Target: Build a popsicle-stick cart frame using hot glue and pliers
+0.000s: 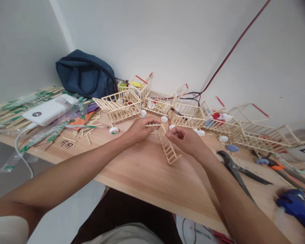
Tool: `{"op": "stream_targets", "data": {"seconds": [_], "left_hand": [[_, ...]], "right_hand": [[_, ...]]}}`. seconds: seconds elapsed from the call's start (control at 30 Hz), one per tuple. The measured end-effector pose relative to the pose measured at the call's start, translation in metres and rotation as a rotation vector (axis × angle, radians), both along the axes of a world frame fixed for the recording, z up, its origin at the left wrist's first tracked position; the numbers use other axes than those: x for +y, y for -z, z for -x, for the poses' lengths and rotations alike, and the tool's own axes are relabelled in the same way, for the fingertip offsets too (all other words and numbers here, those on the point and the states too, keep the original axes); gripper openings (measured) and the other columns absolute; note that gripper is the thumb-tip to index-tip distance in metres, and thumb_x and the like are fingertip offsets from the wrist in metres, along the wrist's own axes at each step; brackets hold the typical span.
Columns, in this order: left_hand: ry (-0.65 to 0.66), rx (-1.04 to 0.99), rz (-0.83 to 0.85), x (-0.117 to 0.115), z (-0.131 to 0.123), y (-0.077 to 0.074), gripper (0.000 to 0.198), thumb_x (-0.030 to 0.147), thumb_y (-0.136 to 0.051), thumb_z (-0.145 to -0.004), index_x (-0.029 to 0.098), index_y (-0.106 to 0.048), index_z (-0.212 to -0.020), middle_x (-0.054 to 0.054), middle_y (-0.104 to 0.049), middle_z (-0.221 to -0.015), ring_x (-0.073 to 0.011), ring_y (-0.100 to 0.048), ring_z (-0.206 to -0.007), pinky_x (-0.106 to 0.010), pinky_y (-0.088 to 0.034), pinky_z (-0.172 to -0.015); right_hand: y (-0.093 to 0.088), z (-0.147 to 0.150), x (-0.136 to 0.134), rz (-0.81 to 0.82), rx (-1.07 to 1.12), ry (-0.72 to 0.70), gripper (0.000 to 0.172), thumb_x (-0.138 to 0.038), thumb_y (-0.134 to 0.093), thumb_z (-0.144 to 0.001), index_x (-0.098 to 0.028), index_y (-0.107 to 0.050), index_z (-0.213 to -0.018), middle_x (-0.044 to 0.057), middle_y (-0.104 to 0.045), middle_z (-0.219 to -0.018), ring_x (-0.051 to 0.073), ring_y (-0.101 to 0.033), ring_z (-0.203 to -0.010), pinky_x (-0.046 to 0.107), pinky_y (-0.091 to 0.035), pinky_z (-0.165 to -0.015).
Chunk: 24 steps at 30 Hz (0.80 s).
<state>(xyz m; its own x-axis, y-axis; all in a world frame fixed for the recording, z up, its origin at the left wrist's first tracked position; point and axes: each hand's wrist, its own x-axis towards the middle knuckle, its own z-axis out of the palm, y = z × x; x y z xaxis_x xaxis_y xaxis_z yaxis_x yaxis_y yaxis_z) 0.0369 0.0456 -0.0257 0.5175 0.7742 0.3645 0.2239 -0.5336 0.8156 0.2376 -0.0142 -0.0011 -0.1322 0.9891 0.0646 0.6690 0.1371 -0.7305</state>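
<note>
My left hand [139, 129] pinches a small ladder-like piece of thin wooden sticks [153, 125] near the middle of the wooden table [147, 176]. Beside it, my right hand [184, 138] has its fingers closed on the upper end of a longer stick ladder panel [168, 146], which lies slanted on the table. The two pieces meet at a corner between my hands. Behind them stands a row of small stick-built carts [167, 106] with white bottle caps [114, 130] as wheels.
A dark blue bag [85, 74] leans on the wall at back left, beside a white box [47, 111] and green-wrapped stick packets [40, 134]. Black pliers [237, 171], an orange-handled tool [286, 171] and a blue tool [296, 205] lie at right. Red and black wires [218, 71] run up the wall.
</note>
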Motion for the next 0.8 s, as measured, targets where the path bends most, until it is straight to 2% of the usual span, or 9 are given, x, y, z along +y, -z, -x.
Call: {"op": "stream_targets", "data": {"seconds": [0.13, 0.27, 0.37, 0.57, 0.8], "left_hand": [[0.011, -0.006, -0.007, 0.002, 0.0, 0.002, 0.033, 0.009, -0.05, -0.078, 0.016, -0.068, -0.106, -0.007, -0.071, -0.109, -0.018, -0.065, -0.1, -0.034, -0.047, -0.094], [0.01, -0.009, 0.002, 0.001, -0.001, 0.0, 0.033, 0.008, -0.05, -0.078, 0.015, -0.068, -0.104, -0.007, -0.071, -0.108, -0.018, -0.065, -0.1, -0.034, -0.047, -0.094], [0.008, -0.004, -0.004, 0.0, -0.001, 0.0, 0.033, 0.008, -0.049, -0.078, 0.015, -0.068, -0.104, -0.007, -0.071, -0.11, -0.0179, -0.064, -0.101, -0.033, -0.046, -0.095], [0.023, 0.011, -0.021, 0.0, -0.002, 0.002, 0.035, 0.007, -0.049, -0.077, 0.014, -0.068, -0.106, -0.007, -0.07, -0.11, -0.0182, -0.064, -0.102, -0.033, -0.046, -0.095], [0.002, -0.003, -0.018, 0.002, -0.005, 0.005, 0.031, 0.011, -0.052, -0.08, 0.014, -0.067, -0.107, -0.009, -0.07, -0.112, -0.0193, -0.063, -0.105, -0.035, -0.047, -0.096]], "right_hand": [[-0.003, 0.005, 0.001, -0.027, -0.039, 0.052, 0.024, -0.044, -0.056, -0.074, -0.021, -0.053, -0.071, -0.002, -0.055, -0.06, 0.012, -0.047, -0.052, 0.026, -0.034, -0.051], [-0.008, 0.006, 0.0, -0.041, -0.07, 0.063, 0.022, -0.041, -0.056, -0.074, -0.021, -0.052, -0.071, -0.002, -0.055, -0.06, 0.011, -0.046, -0.052, 0.026, -0.034, -0.051], [-0.011, 0.004, -0.002, -0.06, -0.119, 0.044, 0.023, -0.041, -0.054, -0.076, -0.021, -0.051, -0.067, -0.002, -0.053, -0.058, 0.011, -0.044, -0.052, 0.025, -0.032, -0.051], [-0.018, 0.0, -0.006, -0.05, -0.299, -0.022, 0.034, -0.04, -0.051, -0.078, -0.022, -0.038, -0.052, -0.004, -0.039, -0.049, 0.01, -0.034, -0.047, 0.026, -0.025, -0.048], [-0.026, 0.005, -0.01, -0.076, -0.404, -0.043, 0.031, -0.032, -0.051, -0.078, -0.021, -0.037, -0.052, -0.004, -0.039, -0.049, 0.01, -0.034, -0.048, 0.026, -0.024, -0.05]]}}
